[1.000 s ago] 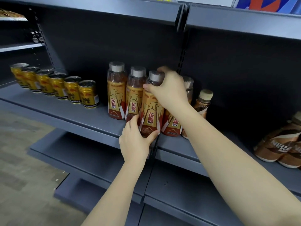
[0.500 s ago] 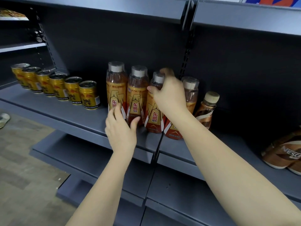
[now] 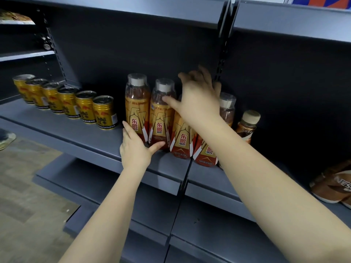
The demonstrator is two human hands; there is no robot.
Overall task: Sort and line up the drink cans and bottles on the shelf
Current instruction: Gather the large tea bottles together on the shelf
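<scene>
On the middle shelf (image 3: 72,133), we are squaring up the row of orange bottles (image 3: 160,118), which stand upright in a tight group where two shelf sections meet. Our left hand (image 3: 135,149) rests at the base of the first two bottles, fingers spread and thumb out against the second one: an open grip that steadies but does not clasp. Our right hand (image 3: 197,97) hovers over the tops of the third and fourth bottles, fingers splayed and blurred, thumb touching the second bottle's shoulder; it holds nothing. To the left, well apart from the bottles, six gold cans (image 3: 103,112) already stand in a neat diagonal line.

We judge the bottle row nearly done. The next move probably calls for attention to the small brown bottle (image 3: 247,126) behind the group, and to the coffee bottles (image 3: 334,185) lying on their sides at the far right, which need standing up.

Dark grey metal shelving with a slotted upright fills the view, and mottled flooring shows at the lower left.
</scene>
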